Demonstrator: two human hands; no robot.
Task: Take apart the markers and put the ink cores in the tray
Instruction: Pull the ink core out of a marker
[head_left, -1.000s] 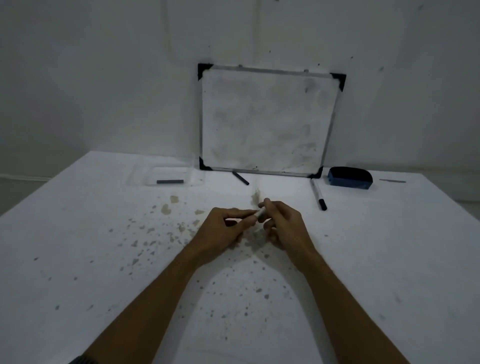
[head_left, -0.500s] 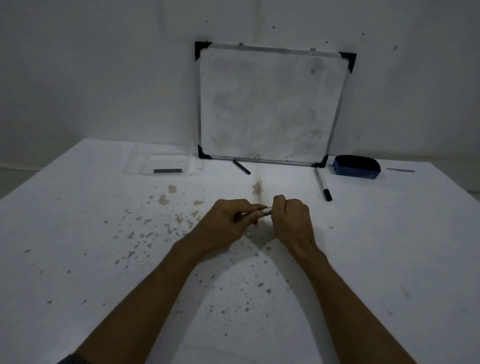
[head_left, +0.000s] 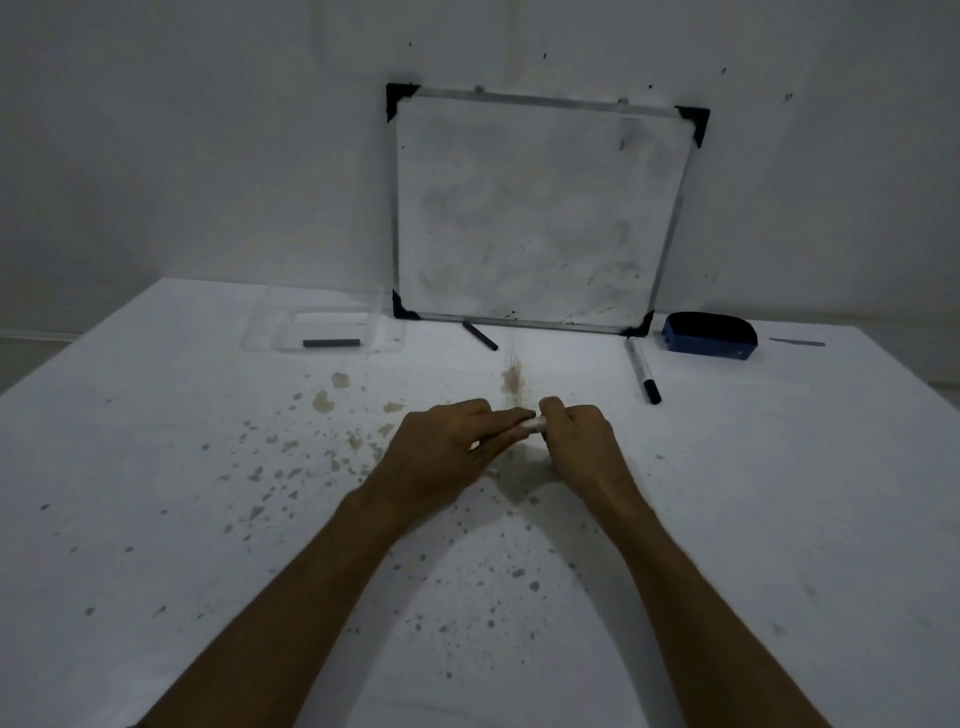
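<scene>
A light grey marker (head_left: 533, 427) is held level just above the middle of the white table, and only a short piece of its barrel shows between my fists. My left hand (head_left: 451, 452) grips its left end and my right hand (head_left: 581, 446) grips its right end, knuckles close together. A clear plastic tray (head_left: 270, 332) stands at the back left with one dark ink core (head_left: 331, 343) lying in it. Another whole marker (head_left: 642, 370), grey with a black cap, lies at the back right. A short black marker part (head_left: 480, 335) rests by the whiteboard's lower left corner.
A small whiteboard (head_left: 535, 208) leans on the wall at the back. A blue eraser (head_left: 709, 336) sits to its right, with a thin grey stick (head_left: 797, 342) beyond it. Brown and grey stains speckle the table (head_left: 156, 519).
Both hands have drawn closer over the marker and turned it from tilted to level. My head has tipped, so the whiteboard sits a little higher in view.
</scene>
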